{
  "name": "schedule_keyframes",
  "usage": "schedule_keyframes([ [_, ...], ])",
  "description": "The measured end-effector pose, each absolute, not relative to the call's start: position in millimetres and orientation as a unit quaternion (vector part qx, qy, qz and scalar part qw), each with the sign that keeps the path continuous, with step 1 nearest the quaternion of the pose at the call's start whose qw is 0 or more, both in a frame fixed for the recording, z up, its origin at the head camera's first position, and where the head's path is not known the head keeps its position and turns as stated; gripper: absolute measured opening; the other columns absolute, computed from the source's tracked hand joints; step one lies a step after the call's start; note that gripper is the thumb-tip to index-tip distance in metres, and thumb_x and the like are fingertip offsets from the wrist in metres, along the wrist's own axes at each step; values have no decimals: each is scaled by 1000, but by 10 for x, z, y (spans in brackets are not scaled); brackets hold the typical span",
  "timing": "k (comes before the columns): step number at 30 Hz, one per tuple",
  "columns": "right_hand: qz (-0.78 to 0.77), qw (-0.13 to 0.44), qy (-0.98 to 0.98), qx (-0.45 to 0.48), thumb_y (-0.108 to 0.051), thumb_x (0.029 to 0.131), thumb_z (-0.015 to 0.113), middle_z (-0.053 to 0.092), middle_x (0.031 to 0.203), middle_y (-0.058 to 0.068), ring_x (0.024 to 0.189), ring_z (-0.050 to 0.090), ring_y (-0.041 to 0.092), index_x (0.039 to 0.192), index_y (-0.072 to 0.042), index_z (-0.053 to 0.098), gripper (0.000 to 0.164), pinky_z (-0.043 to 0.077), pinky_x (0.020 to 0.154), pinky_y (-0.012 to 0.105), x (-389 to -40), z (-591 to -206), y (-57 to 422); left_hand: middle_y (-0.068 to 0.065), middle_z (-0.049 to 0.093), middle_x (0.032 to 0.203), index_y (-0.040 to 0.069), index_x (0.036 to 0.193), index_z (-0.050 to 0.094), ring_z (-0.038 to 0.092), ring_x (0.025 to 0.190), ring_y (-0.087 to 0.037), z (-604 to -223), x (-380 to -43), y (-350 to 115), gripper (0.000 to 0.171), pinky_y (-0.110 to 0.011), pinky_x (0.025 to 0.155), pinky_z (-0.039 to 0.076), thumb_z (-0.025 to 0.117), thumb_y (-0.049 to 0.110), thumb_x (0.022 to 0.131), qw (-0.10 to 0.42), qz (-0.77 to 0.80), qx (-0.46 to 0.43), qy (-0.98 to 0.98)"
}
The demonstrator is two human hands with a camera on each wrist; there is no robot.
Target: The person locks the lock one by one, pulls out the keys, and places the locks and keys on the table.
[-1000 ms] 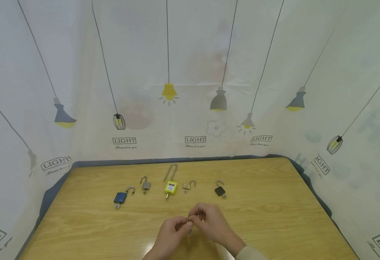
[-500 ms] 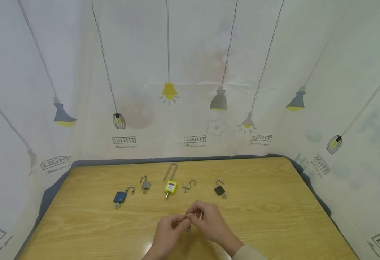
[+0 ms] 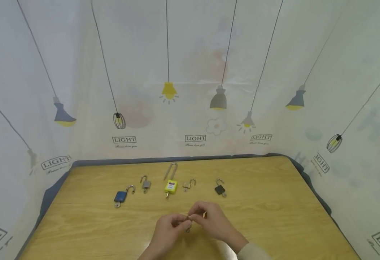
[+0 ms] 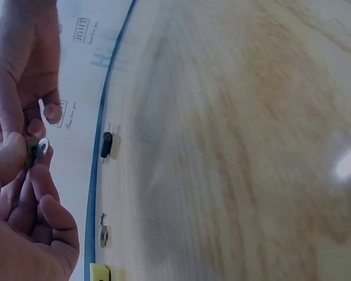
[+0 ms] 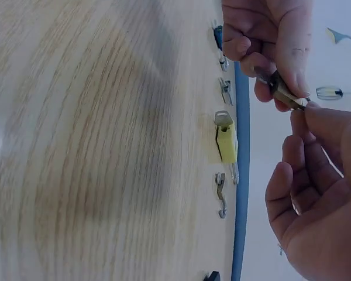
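Observation:
Both hands meet over the near middle of the table around a small brass-coloured padlock [image 5: 285, 96]. My left hand [image 3: 169, 228] pinches its body between thumb and fingers. At the other end, the shackle side, my right hand [image 3: 213, 221] pinches with thumb and index finger, its other fingers loosely bent in the right wrist view. A key [image 4: 42, 146] sticks out of the padlock's bottom and shows below the fingertips in the head view. Fingers cover most of the shackle.
Beyond the hands lie several padlocks with raised shackles and keys inserted: a blue padlock [image 3: 120, 196], a grey padlock [image 3: 146, 185], a yellow long-shackle padlock [image 3: 170, 186], a small brass padlock [image 3: 186, 185] and a black padlock [image 3: 220, 190]. A printed curtain [image 3: 164, 144] surrounds the wooden table [image 3: 267, 202].
Both hands keep their grip on the padlock and stay in almost the same place. The key below the fingers has shifted very slightly to the left.

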State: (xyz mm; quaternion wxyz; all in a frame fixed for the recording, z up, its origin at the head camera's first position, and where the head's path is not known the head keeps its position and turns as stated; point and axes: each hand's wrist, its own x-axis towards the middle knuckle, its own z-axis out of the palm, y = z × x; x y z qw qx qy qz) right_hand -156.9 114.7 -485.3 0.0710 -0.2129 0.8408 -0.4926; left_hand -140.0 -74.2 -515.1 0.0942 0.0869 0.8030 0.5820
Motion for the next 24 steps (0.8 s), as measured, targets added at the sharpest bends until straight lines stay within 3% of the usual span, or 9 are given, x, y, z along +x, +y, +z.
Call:
schedule_keyframes([
  [7, -553, 72, 815, -160, -21, 94, 62, 66, 93, 2, 82, 59, 16, 103, -11, 64, 14, 50, 70, 29, -1567, -4926, 1237, -4, 71, 98, 8, 103, 69, 64, 88, -14, -5139, -1412, -731, 29, -35, 81, 53, 70, 31, 87, 93, 595, 72, 795],
  [11, -574, 104, 801, -133, -18, 93, 62, 67, 98, 8, 84, 59, 18, 105, -7, 64, 16, 50, 69, 28, -1552, -4973, 1258, -8, 70, 105, 4, 109, 67, 64, 93, -17, -5141, -1418, -749, 36, -33, 80, 54, 68, 32, 88, 114, 622, 39, 774],
  [19, -589, 130, 790, -115, -17, 91, 64, 67, 99, 11, 86, 58, 20, 106, -6, 65, 19, 49, 71, 28, -1505, -5029, 1227, -2, 66, 110, 13, 111, 67, 58, 95, -17, -5035, -1447, -747, 41, -37, 83, 50, 69, 44, 84, 132, 629, -16, 766],
  [24, -631, 159, 753, -100, -21, 91, 64, 66, 105, 12, 92, 59, 20, 108, -6, 64, 23, 50, 78, 31, -1480, -5049, 1203, -4, 65, 116, 11, 114, 65, 56, 104, -19, -4991, -1463, -752, 45, -40, 90, 49, 67, 46, 85, 117, 629, -27, 768],
])
